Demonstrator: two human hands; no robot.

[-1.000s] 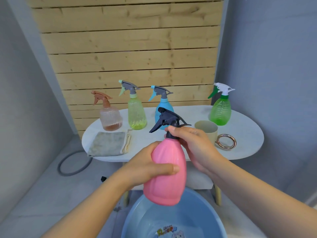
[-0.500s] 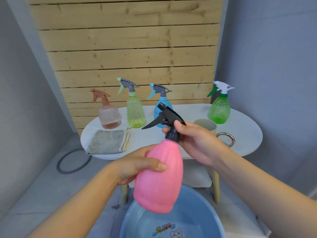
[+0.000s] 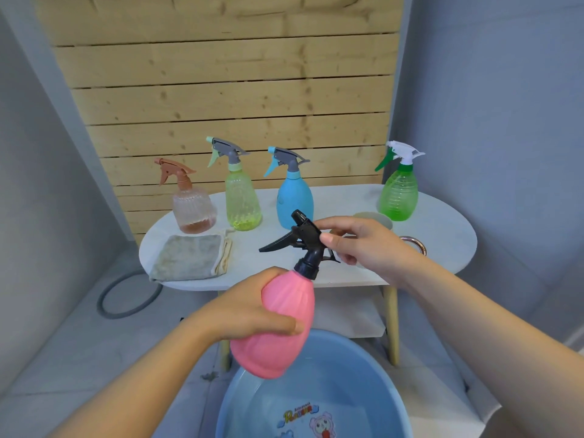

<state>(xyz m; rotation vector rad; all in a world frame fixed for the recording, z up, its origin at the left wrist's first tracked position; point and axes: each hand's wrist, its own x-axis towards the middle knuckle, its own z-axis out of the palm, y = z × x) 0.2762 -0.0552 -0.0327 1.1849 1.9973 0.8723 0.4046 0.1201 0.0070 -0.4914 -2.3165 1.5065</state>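
Note:
I hold a pink spray bottle [image 3: 278, 324] tilted to the right above a blue basin [image 3: 363, 374]. My left hand [image 3: 252, 308] grips the bottle's body from the left. My right hand [image 3: 357, 245] pinches the black trigger head [image 3: 303, 238], thumb on its near side and fingers curled behind it. The head sits on the bottle's neck with its nozzle pointing left.
A white oval table [image 3: 442, 241] carries a brown spray bottle [image 3: 192, 203], a yellow-green one [image 3: 241, 197], a blue one [image 3: 294, 194], a green one [image 3: 398, 191], a grey cloth [image 3: 189, 257], a cup [image 3: 376, 218] and a metal ring [image 3: 414, 243]. A grey hose [image 3: 126, 298] loops on the floor.
The pink bottle has tilted further, its base swinging left and down. My right hand has slid from the neck up onto the trigger head. The view has shifted slightly.

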